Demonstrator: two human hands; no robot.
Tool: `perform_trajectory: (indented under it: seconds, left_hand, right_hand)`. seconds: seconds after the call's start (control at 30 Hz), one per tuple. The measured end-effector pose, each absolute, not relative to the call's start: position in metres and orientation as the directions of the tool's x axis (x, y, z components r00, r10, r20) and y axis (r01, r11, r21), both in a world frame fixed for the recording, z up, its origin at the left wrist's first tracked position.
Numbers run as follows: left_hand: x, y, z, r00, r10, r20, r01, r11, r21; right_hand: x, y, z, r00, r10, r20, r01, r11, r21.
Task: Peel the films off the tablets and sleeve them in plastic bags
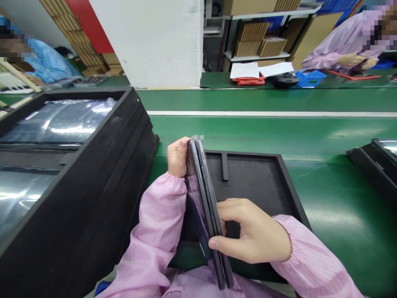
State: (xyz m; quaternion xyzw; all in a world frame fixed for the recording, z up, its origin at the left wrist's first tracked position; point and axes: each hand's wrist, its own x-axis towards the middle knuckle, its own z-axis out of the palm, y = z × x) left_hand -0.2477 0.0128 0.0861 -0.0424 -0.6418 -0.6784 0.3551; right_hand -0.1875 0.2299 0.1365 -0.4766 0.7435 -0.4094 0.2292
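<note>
Two thin dark tablets (pixel 207 198) are held on edge, face to face, over a black tray (pixel 276 182). Side buttons show on their narrow edges, and a bit of clear film sticks out at the far end. My left hand (pixel 178 158) grips them at that far end, with the thumb on top and most fingers hidden behind. Nearer to me, my right hand (pixel 251 231) pinches them from the right. Its thumb lies on the edges and its fingers press the right face. The left tablet's glossy face reflects my pink sleeve.
A tall stack of black trays (pixel 102 165) with film-covered panels rises at left. Another black tray (pixel 375 161) sits at far right on the green work surface (pixel 335 136). Across it are papers (pixel 245 70), a blue bin (pixel 310 78) and two people. A white pillar (pixel 151 41) stands behind.
</note>
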Motion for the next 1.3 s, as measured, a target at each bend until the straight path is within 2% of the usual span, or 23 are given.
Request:
perform_trajectory:
  seconds: [0.17, 0.27, 0.37, 0.47, 0.6, 0.73, 0.83, 1.03, 1.17, 1.3]
  left_hand:
    - [-0.245, 0.017, 0.09, -0.727, -0.38, 0.571, 0.596, 0.062, 0.801]
    - [-0.241, 0.023, 0.094, -0.724, -0.31, 0.617, 0.635, 0.054, 0.771]
    - [-0.236, 0.031, 0.1, -0.688, -0.232, 0.688, 0.68, 0.124, 0.722]
    - [-0.227, 0.038, 0.105, -0.645, -0.218, 0.732, 0.721, 0.142, 0.678]
    - [-0.212, 0.048, 0.108, -0.71, -0.186, 0.68, 0.688, 0.022, 0.725]
    - [-0.202, 0.059, 0.108, -0.808, 0.035, 0.588, 0.553, -0.298, 0.778]
    - [-0.199, 0.065, 0.107, -0.772, 0.097, 0.628, 0.545, -0.405, 0.734]
    - [-0.192, 0.065, 0.104, -0.84, 0.093, 0.534, 0.464, -0.387, 0.797]
    - [-0.189, 0.063, 0.105, -0.837, 0.128, 0.533, 0.448, -0.401, 0.799]
    - [-0.185, 0.062, 0.11, -0.886, 0.076, 0.458, 0.424, -0.27, 0.865]
  right_hand:
    - [-0.192, 0.229, 0.14, -0.464, -0.879, 0.113, -0.5, 0.155, -0.852]
    - [-0.195, 0.223, 0.144, -0.57, -0.793, 0.216, -0.437, 0.071, -0.897]
    - [-0.198, 0.213, 0.148, -0.671, -0.679, 0.297, -0.397, -0.01, -0.918]
    - [-0.203, 0.205, 0.151, -0.741, -0.604, 0.294, -0.367, -0.002, -0.93]
    - [-0.211, 0.201, 0.152, -0.741, -0.624, 0.249, -0.342, 0.032, -0.939]
    - [-0.213, 0.202, 0.15, -0.69, -0.667, 0.282, -0.319, -0.07, -0.945]
    - [-0.211, 0.203, 0.151, -0.676, -0.677, 0.291, -0.324, -0.082, -0.942]
    - [-0.205, 0.201, 0.152, -0.708, -0.64, 0.299, -0.297, -0.115, -0.948]
    - [-0.205, 0.201, 0.148, -0.692, -0.645, 0.325, -0.3, -0.152, -0.942]
    - [-0.206, 0.201, 0.145, -0.705, -0.636, 0.314, -0.265, -0.174, -0.948]
